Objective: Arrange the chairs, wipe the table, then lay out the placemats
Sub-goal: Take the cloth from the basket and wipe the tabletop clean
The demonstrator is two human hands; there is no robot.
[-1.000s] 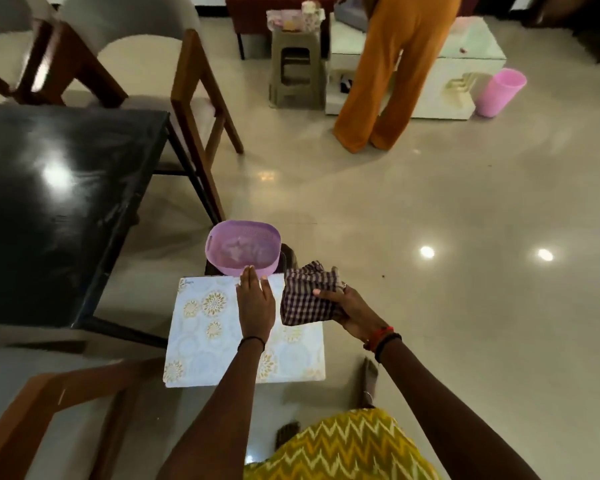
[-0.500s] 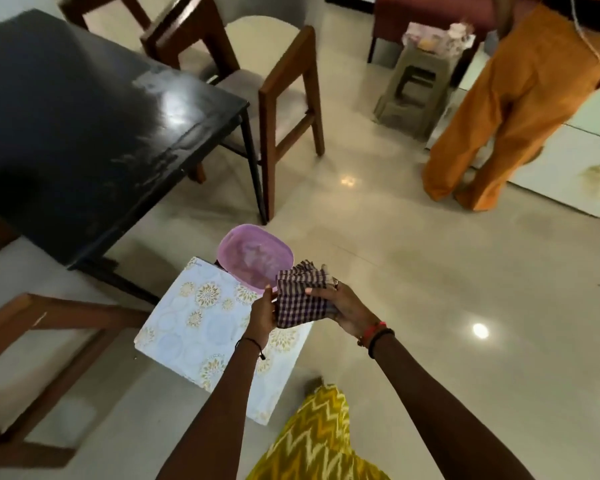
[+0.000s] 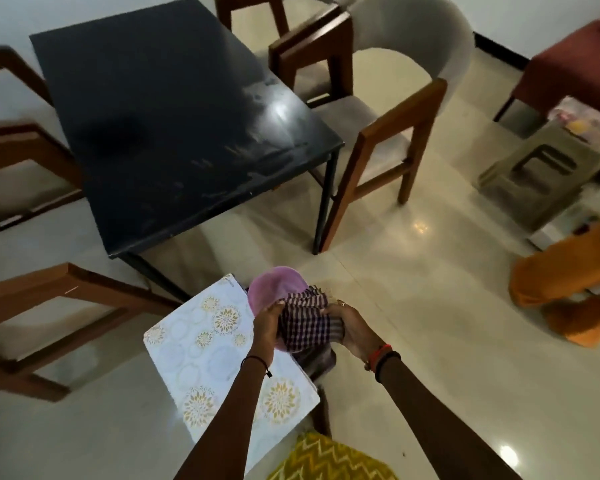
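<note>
at the lower left a brown wooden chair frame (image 3: 49, 289) stands on the pale glossy floor, close to the near corner of the rectangular black table (image 3: 174, 133), whose top shows dull smears toward its right edge. in front of the table lies a white rectangular placemat with gold flower medallions (image 3: 201, 344), turned at an angle; what it rests on is hidden. the left forearm reaches forward across this placemat, a thin black thread round the wrist, and the left hand (image 3: 267, 323) has its fingers curled over the left edge of a bunched purple-and-white checked cloth (image 3: 307, 329). just beyond the hands a round pink plastic basin (image 3: 271, 289) sits by the placemat's far corner, partly covered by the cloth. the right hand (image 3: 352, 329), with red and black bangles at the wrist, grips the cloth's right side, fingers wrapped round the folds, so the cloth is held between both hands above the basin. further right a wooden chair with a grey padded seat (image 3: 388, 133) stands at the table's right side, then a grey-brown plastic stool (image 3: 537, 174), and a person's orange trousers (image 3: 568, 282) at the frame's edge.
</note>
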